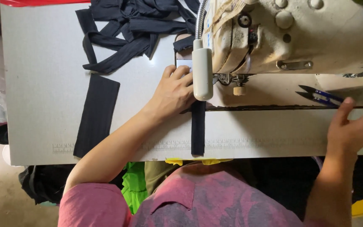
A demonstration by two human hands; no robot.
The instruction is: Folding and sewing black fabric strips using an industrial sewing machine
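Nearest item: pink patterned shirt (198,201) of the person, at the bottom edge of the view, below the counter (38,84).
Far left: flat dark fabric strip (96,114) lying by itself on the counter, reaching almost to the printed ruler (169,145) along the near edge.
Upper left: loose pile of dark strips (135,25), tangled, none lined up with the machine.
Left hand: left hand (174,93) palm down on the counter just left of the needle area; fingers (180,71) slightly spread and pressing flat, not clamped on anything.
Work piece: narrow dark strip (198,128) running from the counter's near edge up under the lamp; its far end is hidden there, beside the left hand.
Centre: white gooseneck lamp (202,71) hanging over the presser foot (231,79), which it partly hides.
Machine: cream sewing machine (299,38), worn and stained, filling the upper right.
Right hand: right hand (356,126) hovering at the right edge, fingers loosely apart, holding nothing, tips just short of the blue-handled thread snips (320,96) on the machine bed.
Progress, as judged: one strip positioned at the foot; whether any seam is sewn cannot be told; the pile and the single flat strip look unworked.
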